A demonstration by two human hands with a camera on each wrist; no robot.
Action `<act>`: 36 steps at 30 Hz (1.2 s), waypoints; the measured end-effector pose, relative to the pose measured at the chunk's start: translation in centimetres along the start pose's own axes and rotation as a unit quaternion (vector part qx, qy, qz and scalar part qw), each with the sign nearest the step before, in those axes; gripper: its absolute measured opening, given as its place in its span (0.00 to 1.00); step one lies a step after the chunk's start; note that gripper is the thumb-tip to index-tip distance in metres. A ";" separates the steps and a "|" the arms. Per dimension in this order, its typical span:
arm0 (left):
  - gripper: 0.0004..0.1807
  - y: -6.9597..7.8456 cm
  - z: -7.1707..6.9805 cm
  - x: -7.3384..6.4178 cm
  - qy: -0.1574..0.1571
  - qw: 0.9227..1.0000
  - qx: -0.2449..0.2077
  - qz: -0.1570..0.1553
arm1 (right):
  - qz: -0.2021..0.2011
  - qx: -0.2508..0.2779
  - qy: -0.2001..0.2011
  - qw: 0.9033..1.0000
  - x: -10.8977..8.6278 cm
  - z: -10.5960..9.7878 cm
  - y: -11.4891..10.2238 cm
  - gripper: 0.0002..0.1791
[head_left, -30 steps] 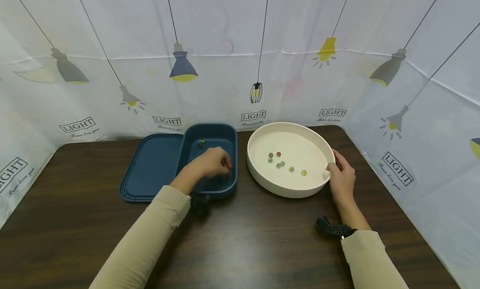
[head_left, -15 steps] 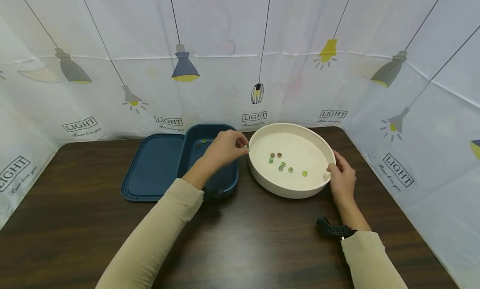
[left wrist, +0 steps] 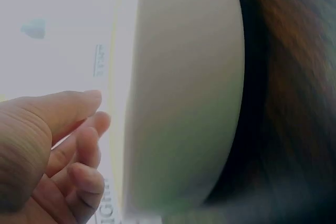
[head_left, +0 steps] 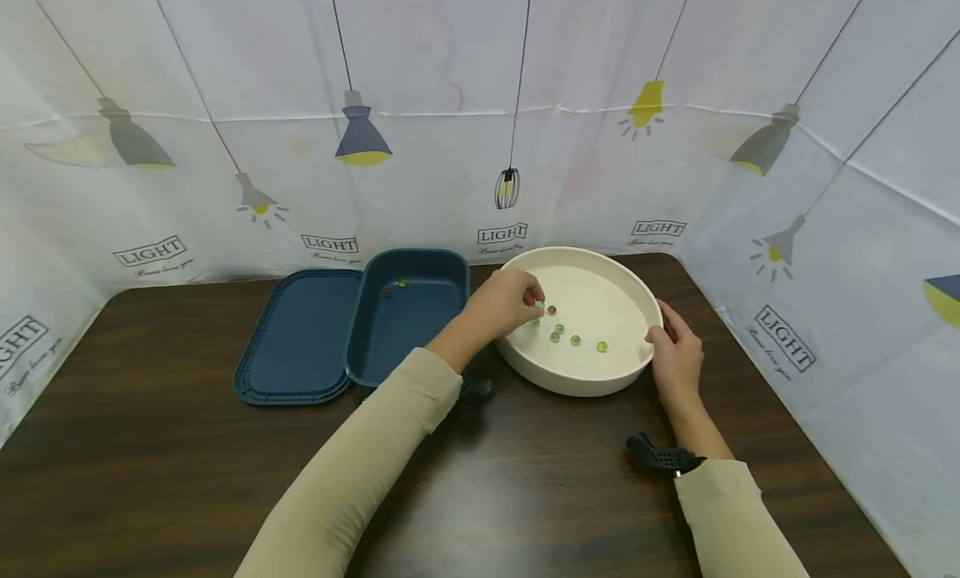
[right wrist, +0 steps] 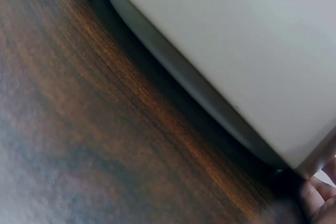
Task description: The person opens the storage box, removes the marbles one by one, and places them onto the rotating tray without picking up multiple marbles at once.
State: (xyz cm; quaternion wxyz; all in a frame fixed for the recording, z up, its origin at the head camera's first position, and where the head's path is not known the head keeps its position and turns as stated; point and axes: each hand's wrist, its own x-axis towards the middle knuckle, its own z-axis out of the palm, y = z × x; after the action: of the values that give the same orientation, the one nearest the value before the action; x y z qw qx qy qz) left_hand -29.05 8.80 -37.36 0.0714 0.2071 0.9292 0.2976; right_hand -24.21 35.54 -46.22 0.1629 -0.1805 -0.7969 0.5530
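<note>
My left hand (head_left: 504, 304) reaches over the left rim of a round cream-coloured dish (head_left: 603, 290), pinching a small greenish glass marble (head_left: 540, 305) at its fingertips. In the left wrist view, the thumb and fingers (left wrist: 79, 106) are bent close together beside the dish's wall (left wrist: 184, 87). Several marbles lie on the dish floor, among them a brown marble (head_left: 552, 310) and a yellow-green marble (head_left: 602, 346). My right hand (head_left: 677, 357) grips the dish's right side, thumb over the rim. In the right wrist view, only part of that hand (right wrist: 317, 195) shows at the lower corner.
A dark blue rectangular box (head_left: 408, 336) stands left of the dish. Inside it are a reddish marble (head_left: 387, 293) and a green marble (head_left: 402, 283). Its flat blue lid (head_left: 300, 336) lies to its left on the brown wooden table (head_left: 540, 478). A printed curtain (head_left: 435, 186) hangs behind.
My left hand has come up out of the blue box with a marble and moved right, over the cream dish. The right hand has kept its grip on the dish.
</note>
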 end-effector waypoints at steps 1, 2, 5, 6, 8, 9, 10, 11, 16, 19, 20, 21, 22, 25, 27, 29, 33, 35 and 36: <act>0.07 0.2 0.4 0.2 -0.004 1.000 0.004 0.004 | -0.001 0.000 0.000 1.000 0.0 0.0 0.0 0.35; 0.06 0.4 0.7 0.4 -0.008 1.000 0.007 0.007 | -0.003 0.000 0.000 1.000 0.0 0.0 0.0 0.35; 0.05 0.8 1.7 0.9 -0.014 1.000 0.020 0.012 | -0.007 0.003 -0.002 1.000 0.0 -0.1 0.0 0.35; 0.06 0.9 2.0 1.1 -0.014 0.999 0.028 0.012 | -0.008 0.004 -0.002 1.000 0.0 -0.2 0.0 0.35; 0.06 0.9 2.3 1.3 -0.014 0.999 0.041 0.012 | -0.008 0.007 -0.002 1.000 0.0 -0.1 -0.1 0.35; 0.06 0.9 2.5 1.4 -0.014 0.999 0.046 0.011 | -0.009 0.008 -0.003 1.000 0.0 0.0 -0.1 0.35; 0.06 0.9 2.7 1.4 -0.013 0.999 0.052 0.010 | -0.009 0.008 -0.003 1.000 0.0 0.0 -0.2 0.35; 0.06 0.8 2.9 1.5 -0.012 0.998 0.058 0.008 | -0.009 0.009 -0.004 1.000 0.0 0.0 -0.2 0.35; 0.06 0.8 3.5 1.6 -0.017 0.997 0.079 -0.004 | -0.010 0.012 -0.002 1.000 -0.1 0.1 -0.3 0.35; 0.08 0.9 3.7 1.5 -0.028 0.995 0.091 -0.004 | -0.008 0.011 0.001 1.000 -0.1 0.0 -0.2 0.35; 0.08 0.9 3.8 1.5 -0.031 0.995 0.095 -0.004 | -0.008 0.011 0.001 1.000 -0.1 0.0 -0.1 0.34; 0.08 0.9 3.8 1.5 -0.034 0.995 0.099 -0.003 | -0.007 0.011 0.001 1.000 -0.1 0.0 -0.1 0.34; 0.09 0.9 3.9 1.4 -0.035 0.994 0.101 -0.003 | -0.007 0.012 0.000 1.000 -0.1 0.0 -0.1 0.34; 0.09 0.7 4.1 1.4 -0.035 0.994 0.106 -0.003 | -0.008 0.012 0.000 1.000 -0.1 0.0 0.0 0.34; 0.09 0.7 4.2 1.4 -0.035 0.994 0.105 -0.006 | -0.009 0.011 0.000 1.000 -0.1 0.0 0.0 0.34; 0.10 0.6 4.2 1.4 -0.036 0.994 0.103 -0.007 | -0.007 0.010 -0.001 1.000 -0.1 0.0 0.0 0.34; 0.11 0.5 3.4 1.1 -0.034 0.995 0.094 -0.003 | -0.001 0.011 -0.003 1.000 -0.2 0.0 0.0 0.35; 0.12 0.5 2.4 0.9 -0.029 0.996 0.086 0.003 | -0.003 0.013 -0.001 1.000 -0.1 0.0 0.0 0.35; 0.12 0.5 1.8 0.7 -0.024 0.996 0.081 0.005 | -0.004 0.013 0.000 1.000 -0.1 -0.1 0.0 0.35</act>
State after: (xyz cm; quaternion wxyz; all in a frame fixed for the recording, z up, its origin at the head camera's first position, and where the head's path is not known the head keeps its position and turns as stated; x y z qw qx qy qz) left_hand -29.07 10.37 -38.53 0.0754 0.2238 0.9473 0.2165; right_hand -24.07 35.53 -46.24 0.1674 -0.1754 -0.7904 0.5625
